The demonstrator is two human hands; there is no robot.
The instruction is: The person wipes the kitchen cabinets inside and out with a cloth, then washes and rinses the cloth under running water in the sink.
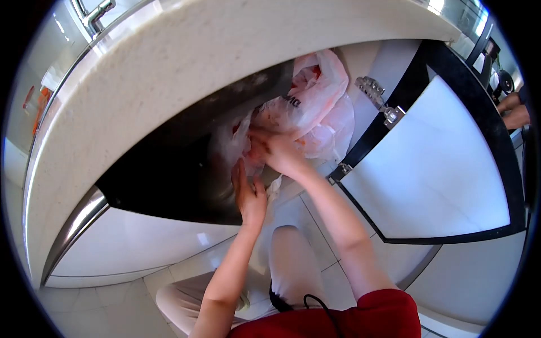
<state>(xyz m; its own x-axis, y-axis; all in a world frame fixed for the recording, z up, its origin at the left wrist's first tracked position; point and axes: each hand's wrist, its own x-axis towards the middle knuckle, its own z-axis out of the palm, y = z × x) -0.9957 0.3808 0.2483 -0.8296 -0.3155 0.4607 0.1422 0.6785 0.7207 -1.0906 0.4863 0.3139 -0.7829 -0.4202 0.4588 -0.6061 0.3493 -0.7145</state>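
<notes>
Inside the open cabinet beneath the counter is a crumpled, see-through white plastic bag (318, 121) with dark lettering and reddish patches. My right hand (276, 152) reaches into its folds, the fingers bent around the plastic and partly covered by it. Lower and to the left, my left hand (249, 197) is at the bag's near edge, thumb and fingers closing on the film. A pale crumpled strip (274, 190) hangs just beside the left hand. What the bag contains is blurred behind the plastic.
The curved stone countertop (129, 73) overhangs the dark cabinet interior (169, 174). At the right a white cabinet door (434, 174) with black edging stands open on metal hinges (393, 115). A chrome faucet (93, 17) is at upper left. Another person's hand (514, 112) shows at far right.
</notes>
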